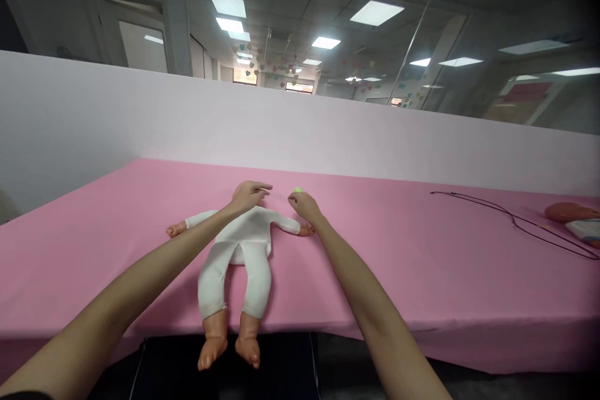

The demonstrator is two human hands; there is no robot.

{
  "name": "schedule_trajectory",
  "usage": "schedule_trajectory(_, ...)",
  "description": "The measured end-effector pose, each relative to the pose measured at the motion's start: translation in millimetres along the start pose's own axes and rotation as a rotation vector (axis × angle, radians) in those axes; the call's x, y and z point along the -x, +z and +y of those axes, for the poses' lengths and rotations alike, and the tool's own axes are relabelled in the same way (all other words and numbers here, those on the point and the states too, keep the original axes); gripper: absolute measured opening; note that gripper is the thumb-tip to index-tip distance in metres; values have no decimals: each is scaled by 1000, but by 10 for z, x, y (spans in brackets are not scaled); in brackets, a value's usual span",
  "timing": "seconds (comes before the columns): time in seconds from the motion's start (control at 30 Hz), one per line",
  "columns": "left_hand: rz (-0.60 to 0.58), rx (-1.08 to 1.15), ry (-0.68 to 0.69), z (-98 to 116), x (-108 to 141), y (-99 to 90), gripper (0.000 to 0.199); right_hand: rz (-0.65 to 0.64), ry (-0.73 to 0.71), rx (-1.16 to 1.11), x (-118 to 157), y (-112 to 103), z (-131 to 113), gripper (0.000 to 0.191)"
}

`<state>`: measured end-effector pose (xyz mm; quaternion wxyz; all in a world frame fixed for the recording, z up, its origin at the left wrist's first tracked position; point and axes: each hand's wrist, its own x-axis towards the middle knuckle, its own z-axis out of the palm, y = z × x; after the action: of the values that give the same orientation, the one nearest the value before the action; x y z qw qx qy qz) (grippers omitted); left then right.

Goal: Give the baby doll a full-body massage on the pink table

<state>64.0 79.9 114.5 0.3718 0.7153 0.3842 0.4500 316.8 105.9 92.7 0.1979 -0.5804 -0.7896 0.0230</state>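
Observation:
A baby doll point(244, 228) in a white cloth suit lies on its back on the pink-covered table, its bare feet hanging over the near edge. My left hand point(253, 195) is over the doll's head and hides most of it; its fingers are stretched out to the right and apart. To the right of the head, above the doll's outstretched arm, my right hand point(304, 203) has its fingers curled together. A small bright green thing point(298, 190) shows just behind those fingers; whether they hold it is hidden.
The pink cloth point(384, 250) covers the whole table. A thin dark cord point(497, 207) lies in a loop on the right, beside a second doll point(569, 212) cut off by the frame edge. A white low wall point(300, 131) with glass above it stands behind the table.

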Motion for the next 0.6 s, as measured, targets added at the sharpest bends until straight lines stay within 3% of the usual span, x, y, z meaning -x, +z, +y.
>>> schedule_trajectory(0.1,-33,360,-219,-8,-422,476,39,76,66,60,-102,-63,145,37)
schedule_trajectory(0.27,-9,395,-398,-299,-961,1022,51,124,56,69,-122,155,363,67)
schedule_trajectory(0.43,-126,448,-439,-515,-1135,1186,63,119,50,-76,-86,443,585,81)
schedule_trajectory(0.6,-162,495,-441,-559,-1040,1095,62,128,86,-199,-41,450,588,71)
